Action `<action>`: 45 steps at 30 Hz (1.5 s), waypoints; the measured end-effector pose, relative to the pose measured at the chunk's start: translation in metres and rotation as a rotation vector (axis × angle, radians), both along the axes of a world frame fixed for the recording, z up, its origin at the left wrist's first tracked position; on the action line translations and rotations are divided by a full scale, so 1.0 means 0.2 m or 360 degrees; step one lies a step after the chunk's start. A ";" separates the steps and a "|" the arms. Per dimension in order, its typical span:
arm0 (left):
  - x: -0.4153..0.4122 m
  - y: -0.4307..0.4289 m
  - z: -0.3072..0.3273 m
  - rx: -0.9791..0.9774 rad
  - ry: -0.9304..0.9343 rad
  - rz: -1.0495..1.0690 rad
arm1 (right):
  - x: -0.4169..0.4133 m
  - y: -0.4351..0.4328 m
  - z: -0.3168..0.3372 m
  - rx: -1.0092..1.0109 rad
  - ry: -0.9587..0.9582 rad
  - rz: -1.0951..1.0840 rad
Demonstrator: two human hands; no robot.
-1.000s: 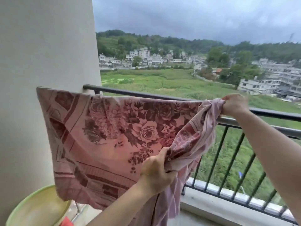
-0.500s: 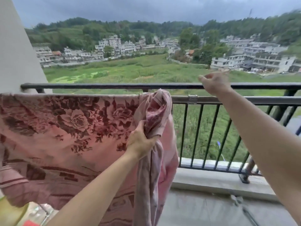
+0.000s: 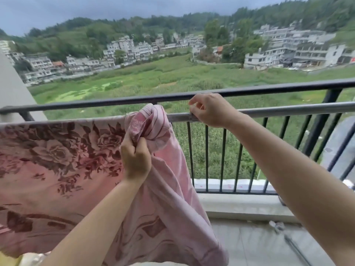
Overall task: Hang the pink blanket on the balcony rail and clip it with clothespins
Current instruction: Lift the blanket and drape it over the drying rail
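Observation:
The pink blanket (image 3: pixel 57 160) with a dark rose pattern hangs over the silver inner rail (image 3: pixel 288 111) on the left side of the balcony. Its right end is bunched into a thick fold just under the rail. My left hand (image 3: pixel 135 158) grips that bunched end from below. My right hand (image 3: pixel 209 110) rests on the silver rail just right of the blanket, fingers curled and pinched together beside a joint ring in the rail. I cannot tell whether anything small sits between those fingers. No clothespin is in sight.
A black top rail (image 3: pixel 96 101) runs above and beyond the silver one, with black vertical bars below. A pale wall (image 3: pixel 11 89) closes the left end. A concrete kerb (image 3: pixel 240 206) lines the floor edge, and a metal rod (image 3: pixel 288 239) lies on the floor.
The view has swung right. My right hand let go of the blanket's end, then came down from the black rail onto the silver rail and curled shut. My left hand kept its grip.

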State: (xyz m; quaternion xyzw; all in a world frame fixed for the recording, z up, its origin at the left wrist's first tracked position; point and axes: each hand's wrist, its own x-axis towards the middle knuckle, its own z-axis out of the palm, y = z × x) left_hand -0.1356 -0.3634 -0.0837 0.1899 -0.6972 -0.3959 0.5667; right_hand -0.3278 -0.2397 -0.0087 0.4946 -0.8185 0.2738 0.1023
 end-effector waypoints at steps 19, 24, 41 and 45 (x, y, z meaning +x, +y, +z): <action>-0.10 -0.33 0.50 -0.0251 -0.0869 0.0672 | -0.25 -0.71 0.50 0.0497 -0.0330 0.0887; -0.16 -0.14 0.45 -0.0553 -0.0916 0.1043 | -0.34 -0.60 0.53 0.0756 -0.0209 0.0903; -0.53 0.91 0.41 -0.0534 -0.1291 0.1445 | -0.77 0.16 0.45 0.0996 0.0162 0.1116; -0.60 1.09 0.42 -0.0703 -0.1121 0.1387 | -0.86 0.42 0.41 0.0799 0.0195 0.1058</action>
